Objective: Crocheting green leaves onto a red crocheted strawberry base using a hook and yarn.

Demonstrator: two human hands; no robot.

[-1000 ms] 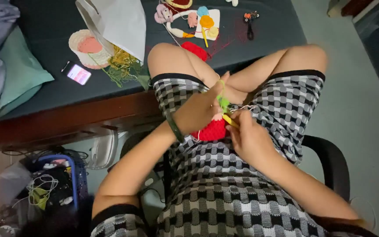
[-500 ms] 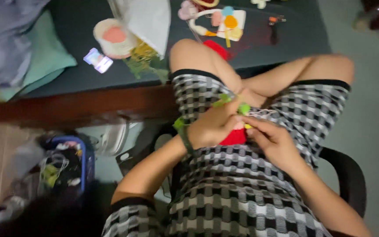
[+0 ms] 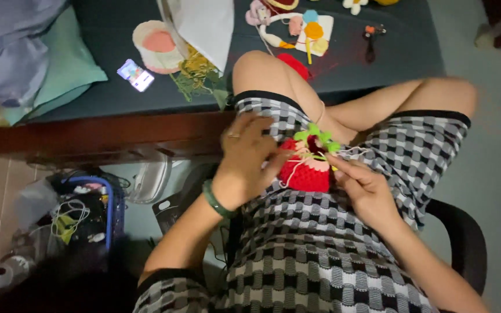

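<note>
From the phone [image 3: 136, 75] on the dark worktop [image 3: 378, 52] over to my lap: left hand [image 3: 244, 159] fingers now pinch the red crocheted strawberry [image 3: 304, 173], its green leaves newly up top, right hand [image 3: 362, 184] fingers pinching the yarn beside it, so the stitching's moved along.

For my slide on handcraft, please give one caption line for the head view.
Seated person's left hand and right hand hold a red crochet strawberry with green leaves on the lap.
</note>
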